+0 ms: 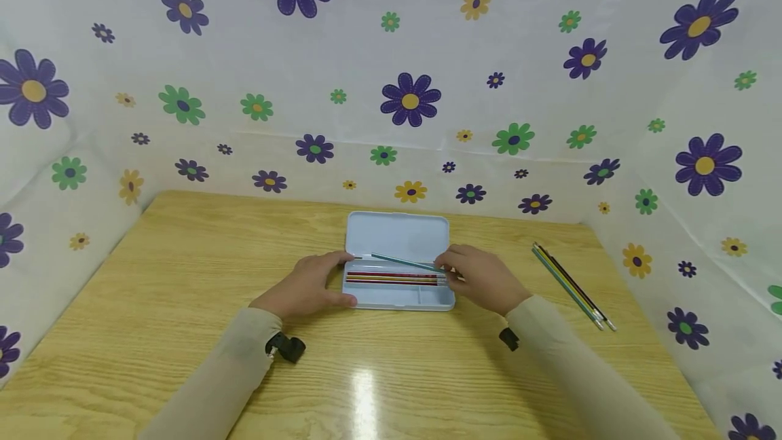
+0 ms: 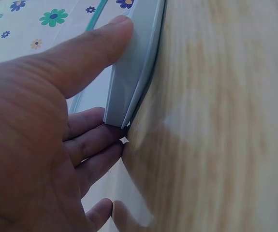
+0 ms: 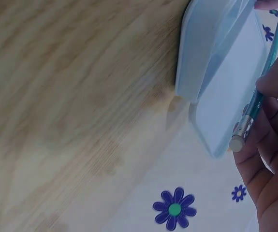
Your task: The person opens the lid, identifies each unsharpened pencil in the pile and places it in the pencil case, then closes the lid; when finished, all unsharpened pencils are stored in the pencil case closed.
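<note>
A light blue pencil case lies unfolded on the table, its lid laid back on the far side. Several red and yellow pencils lie lengthwise in the tray. My left hand holds the case's left end, thumb at the near corner and fingers at the far one; in the left wrist view the thumb rests against the case wall. Over the case's right end, my right hand pinches a teal pencil near its eraser end. That pencil slants above the tray, pointing left.
On the right of the wooden table lies a loose bunch of pencils, teal, yellow and dark, with white ends toward me. A white cloth with printed flowers stands behind the table and along both sides.
</note>
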A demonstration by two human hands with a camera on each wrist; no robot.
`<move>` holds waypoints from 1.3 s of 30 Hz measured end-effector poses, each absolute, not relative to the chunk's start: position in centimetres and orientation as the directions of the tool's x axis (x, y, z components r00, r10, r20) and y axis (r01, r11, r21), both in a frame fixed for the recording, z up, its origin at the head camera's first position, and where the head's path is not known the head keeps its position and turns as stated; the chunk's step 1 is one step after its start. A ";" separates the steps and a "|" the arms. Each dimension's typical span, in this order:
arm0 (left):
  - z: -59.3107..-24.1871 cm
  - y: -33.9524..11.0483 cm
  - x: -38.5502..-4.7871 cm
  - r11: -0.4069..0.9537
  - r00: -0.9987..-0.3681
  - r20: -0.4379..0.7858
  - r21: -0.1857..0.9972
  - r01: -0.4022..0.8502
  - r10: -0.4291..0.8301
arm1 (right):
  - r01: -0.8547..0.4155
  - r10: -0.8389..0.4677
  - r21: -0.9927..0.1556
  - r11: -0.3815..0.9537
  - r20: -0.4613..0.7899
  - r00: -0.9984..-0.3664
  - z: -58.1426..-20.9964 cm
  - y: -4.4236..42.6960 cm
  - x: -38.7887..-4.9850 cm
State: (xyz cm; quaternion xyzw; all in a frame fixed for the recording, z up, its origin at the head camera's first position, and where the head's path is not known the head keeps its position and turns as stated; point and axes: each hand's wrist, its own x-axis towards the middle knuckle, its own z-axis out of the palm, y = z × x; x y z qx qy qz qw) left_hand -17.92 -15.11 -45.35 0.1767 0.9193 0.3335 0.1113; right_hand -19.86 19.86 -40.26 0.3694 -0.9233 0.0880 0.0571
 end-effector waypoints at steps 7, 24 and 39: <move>-45.4 -15.2 -18.0 0.717 -0.914 -0.077 0.647 0.258 0.398 | -0.709 -0.698 -0.108 0.697 0.122 -0.705 -40.8 17.1 -21.1; -45.5 -15.0 -17.8 0.717 -0.914 -0.079 0.648 0.257 0.399 | -0.672 -0.677 -0.134 0.728 0.012 -0.736 -42.0 16.3 -22.6; -45.6 -15.2 -18.0 0.714 -0.911 -0.068 0.646 0.270 0.406 | -0.715 -0.718 -0.106 0.691 0.021 -0.696 -42.4 15.3 -23.3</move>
